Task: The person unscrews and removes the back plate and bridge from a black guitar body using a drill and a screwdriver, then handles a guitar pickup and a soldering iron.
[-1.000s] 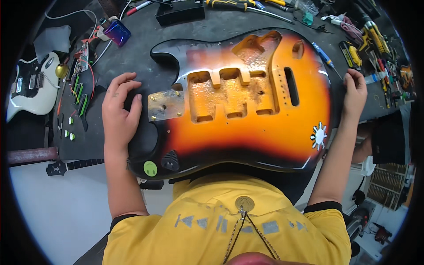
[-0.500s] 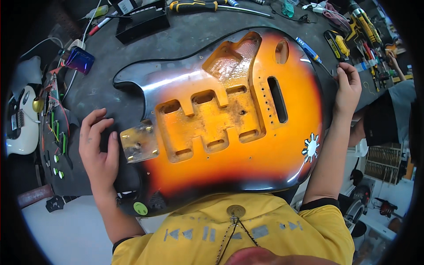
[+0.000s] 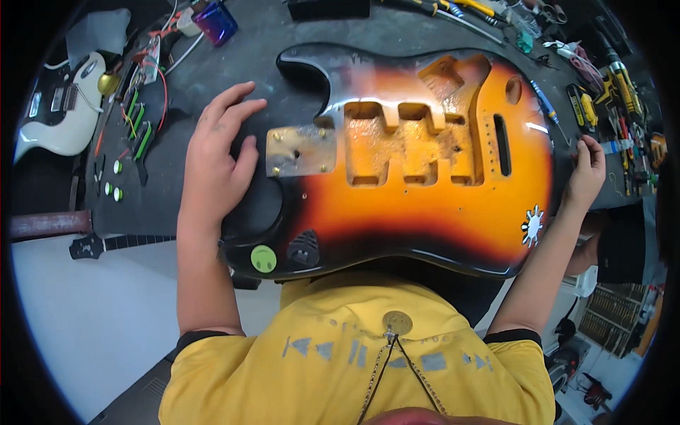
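Note:
A sunburst electric guitar body [image 3: 425,219] lies face up on the dark bench, its pickup cavities bare and hollow. A metallic-looking plate with brass-coloured studs at its corners [image 3: 301,151] sits in the neck pocket. My left hand [image 3: 223,156] is held just left of that plate, fingers apart and holding nothing. Beyond the body's right end, my right hand [image 3: 586,173] has its thumb and fingertips drawn together; anything between them is too small to make out. Close to those fingertips is the metal tip of a blue-handled tool [image 3: 545,101].
Left lie a white guitar body [image 3: 79,113], green-and-black parts with wires [image 3: 142,142] and a dark neck [image 3: 138,242]. A purple-blue bottle [image 3: 215,23] stands behind. A yellow-black cutter [image 3: 584,108] and several tools lie right, near another person's leg [image 3: 584,255].
The view has swung left, so the guitar body and both my hands appear farther right and higher. My left hand stays beside the plate and my right hand near the tool's tip.

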A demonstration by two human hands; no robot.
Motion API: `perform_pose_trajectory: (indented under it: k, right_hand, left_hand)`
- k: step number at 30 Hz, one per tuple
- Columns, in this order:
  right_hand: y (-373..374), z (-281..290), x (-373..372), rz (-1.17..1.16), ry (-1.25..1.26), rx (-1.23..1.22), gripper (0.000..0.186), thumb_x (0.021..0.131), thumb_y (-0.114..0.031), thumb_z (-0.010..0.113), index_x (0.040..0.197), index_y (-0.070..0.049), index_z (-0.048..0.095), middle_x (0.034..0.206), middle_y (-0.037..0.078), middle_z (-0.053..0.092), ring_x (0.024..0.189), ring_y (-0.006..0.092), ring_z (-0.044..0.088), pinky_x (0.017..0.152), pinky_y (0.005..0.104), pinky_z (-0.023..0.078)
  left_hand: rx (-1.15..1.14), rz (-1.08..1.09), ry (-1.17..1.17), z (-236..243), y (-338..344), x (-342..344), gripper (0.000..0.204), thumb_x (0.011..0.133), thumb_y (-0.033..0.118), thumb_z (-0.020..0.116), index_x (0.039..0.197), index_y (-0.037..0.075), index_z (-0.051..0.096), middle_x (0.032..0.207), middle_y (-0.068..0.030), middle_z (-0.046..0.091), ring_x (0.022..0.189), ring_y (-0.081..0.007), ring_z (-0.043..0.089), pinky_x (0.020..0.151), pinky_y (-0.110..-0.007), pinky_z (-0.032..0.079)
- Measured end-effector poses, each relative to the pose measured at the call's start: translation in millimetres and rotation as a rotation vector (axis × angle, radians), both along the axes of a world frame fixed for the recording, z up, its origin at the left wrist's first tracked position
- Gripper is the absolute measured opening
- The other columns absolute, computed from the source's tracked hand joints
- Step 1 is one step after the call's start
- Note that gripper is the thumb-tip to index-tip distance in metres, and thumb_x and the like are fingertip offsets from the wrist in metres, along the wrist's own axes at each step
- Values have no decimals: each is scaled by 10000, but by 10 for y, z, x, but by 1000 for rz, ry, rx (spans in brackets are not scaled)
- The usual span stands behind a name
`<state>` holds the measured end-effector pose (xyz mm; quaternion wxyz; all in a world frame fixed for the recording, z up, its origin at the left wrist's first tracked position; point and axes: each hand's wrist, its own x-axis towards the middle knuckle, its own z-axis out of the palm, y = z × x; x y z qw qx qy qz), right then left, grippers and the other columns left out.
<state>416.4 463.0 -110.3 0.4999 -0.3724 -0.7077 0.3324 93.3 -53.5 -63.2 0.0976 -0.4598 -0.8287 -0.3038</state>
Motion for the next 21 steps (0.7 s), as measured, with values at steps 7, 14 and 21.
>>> perform_pose_trajectory:
  k: [7, 14, 21]
  right_hand:
    - [174, -14, -84, 86, 3, 17, 202, 1034, -151, 743, 1197, -33, 754, 1038, -16, 700, 880, 76, 583, 804, 238, 476]
    - [486, -245, 96, 78, -47, -14, 200, 1048, -140, 721, 1221, -41, 732, 993, -35, 657, 817, 53, 537, 730, 226, 436]
    - [326, -281, 50, 74, -82, 48, 166, 1028, -133, 733, 1154, -25, 744, 1011, -3, 699, 906, 105, 628, 827, 265, 508]
  left_hand:
    - [-35, 16, -9, -46, -147, -35, 262, 858, -50, 700, 1112, 2, 738, 1334, -151, 728, 1277, -364, 675, 1081, -434, 527]
    - [-5, -28, -22, -54, -157, -82, 229, 870, -8, 701, 1097, 12, 717, 1297, -136, 715, 1237, -373, 647, 1055, -453, 528]
    - [-4, 11, -27, -40, -120, -11, 223, 870, -13, 690, 1091, 12, 709, 1309, -137, 708, 1262, -378, 637, 1076, -451, 519]
